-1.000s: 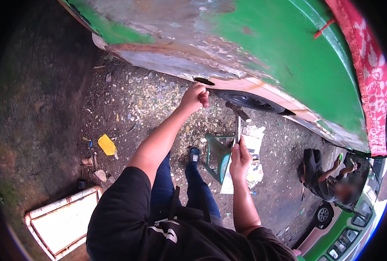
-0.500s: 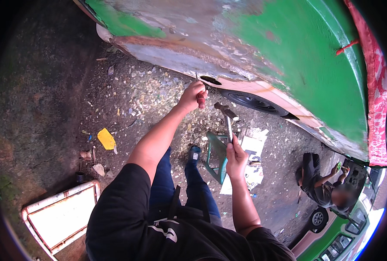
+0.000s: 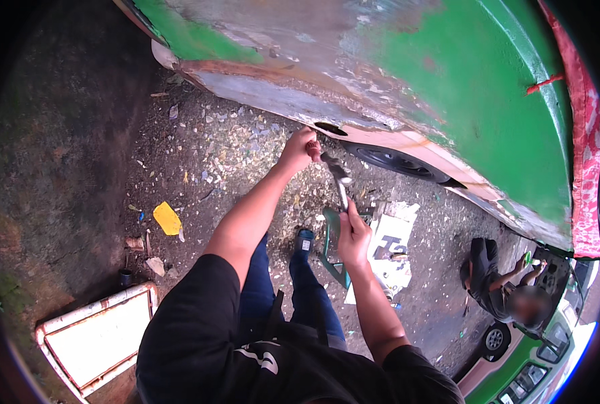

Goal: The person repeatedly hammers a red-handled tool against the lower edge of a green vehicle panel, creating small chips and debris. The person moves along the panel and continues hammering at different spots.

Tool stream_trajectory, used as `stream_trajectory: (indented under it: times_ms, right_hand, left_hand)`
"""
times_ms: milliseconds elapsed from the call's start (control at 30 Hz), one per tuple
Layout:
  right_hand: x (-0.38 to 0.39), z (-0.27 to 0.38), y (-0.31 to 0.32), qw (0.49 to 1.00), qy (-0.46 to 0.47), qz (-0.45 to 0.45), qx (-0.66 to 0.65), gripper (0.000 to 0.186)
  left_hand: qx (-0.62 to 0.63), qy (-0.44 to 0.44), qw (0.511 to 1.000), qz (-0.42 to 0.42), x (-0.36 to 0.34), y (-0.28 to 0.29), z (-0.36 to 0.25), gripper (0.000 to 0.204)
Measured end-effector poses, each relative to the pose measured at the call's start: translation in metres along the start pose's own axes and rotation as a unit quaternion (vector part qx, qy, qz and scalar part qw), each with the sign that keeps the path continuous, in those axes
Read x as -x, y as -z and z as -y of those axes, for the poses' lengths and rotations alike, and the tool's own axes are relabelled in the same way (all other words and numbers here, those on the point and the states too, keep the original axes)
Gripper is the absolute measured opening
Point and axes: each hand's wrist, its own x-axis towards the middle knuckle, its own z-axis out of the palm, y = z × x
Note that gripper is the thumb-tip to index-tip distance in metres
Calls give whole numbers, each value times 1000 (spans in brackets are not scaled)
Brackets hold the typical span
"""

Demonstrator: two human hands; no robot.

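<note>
My left hand (image 3: 296, 151) is closed around a screwdriver with a red handle (image 3: 313, 149), held against the lower edge of the green vehicle body (image 3: 475, 114). Its blade is hidden behind the fingers and the panel. Beside it my right hand (image 3: 355, 236) grips a hammer (image 3: 343, 180) by its shaft. The hammer's head is at the butt of the screwdriver handle, or very close to it; blur hides whether they touch. A dark oval opening (image 3: 331, 128) shows in the pink lower panel just right of my left hand.
A wheel (image 3: 394, 160) sits under the body. Paint chips litter the ground. A green stool (image 3: 332, 249) and white sheets (image 3: 397, 229) lie near my right forearm. To the left are a yellow piece (image 3: 167, 219) and a rusty white frame (image 3: 98, 330). Another person (image 3: 495, 279) crouches at right.
The hammer has swung up and left to the screwdriver's handle, carried by my right hand. My left hand stays nearly in place. The other person's hands have shifted slightly.
</note>
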Motion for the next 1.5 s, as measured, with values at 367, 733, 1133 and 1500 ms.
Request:
stream_trajectory:
  times_ms: [367, 733, 1133, 1500]
  right_hand:
    - [34, -14, 19, 994, -82, -29, -70, 36]
    - [25, 1, 23, 997, -73, -1, -34, 35]
    - [-36, 22, 5, 981, 86, 68, 157, 38]
    - [1, 17, 38, 1000, -11, 11, 11, 35]
  left_hand:
    - [-58, -107, 991, -50, 8, -3, -22, 22]
    - [18, -64, 993, -100, -2, 4, -16, 25]
    - [122, 49, 987, -89, -15, 6, 10, 23]
    - [-179, -107, 976, -55, 12, 11, -23, 36]
